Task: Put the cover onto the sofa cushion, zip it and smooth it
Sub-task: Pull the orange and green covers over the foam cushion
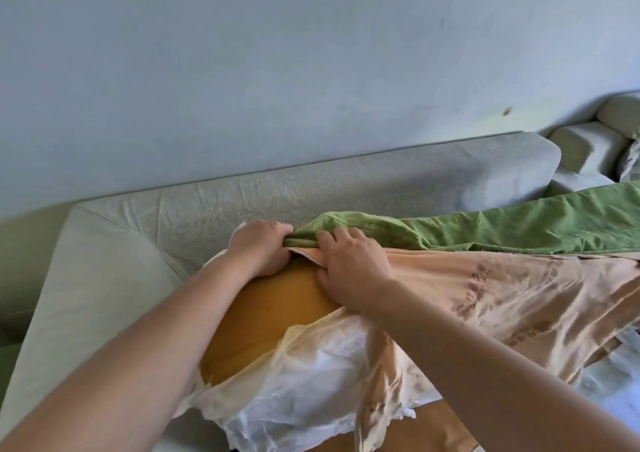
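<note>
Your two arms are bare from forearm to wrist, no sleeves in view. Left hand (258, 249) & right hand (353, 261): no gloves, rings, watch or bands; nails short, plain, unpainted.
</note>
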